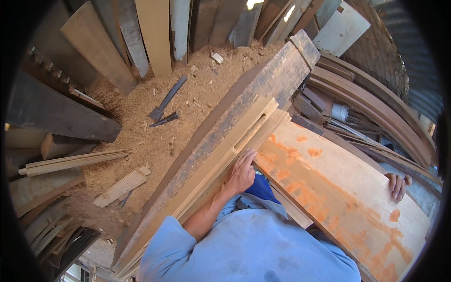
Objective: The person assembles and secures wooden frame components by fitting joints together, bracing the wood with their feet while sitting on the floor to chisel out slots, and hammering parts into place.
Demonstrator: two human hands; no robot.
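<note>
My left hand (242, 171) lies on the pale wooden boards (221, 164) stacked along the near side of a long, worn bench beam (244, 94). Its fingers are stretched out, and the fingertips come close to the corner of a wide wooden panel (343, 174). That panel is pale with orange smears, and it slants across my right side. Over its far right edge curl the fingers of my right hand (398, 185), gripping it; the rest of that hand is hidden behind the panel.
Sawdust covers the floor (183, 108) beyond the bench, with a dark flat-bladed tool (168, 96), a short dark tool (164, 119) and a wood offcut (123, 186) on it. Planks (152, 37) lean around the left and back. Curved boards (376, 103) and a white bucket (339, 112) stand right.
</note>
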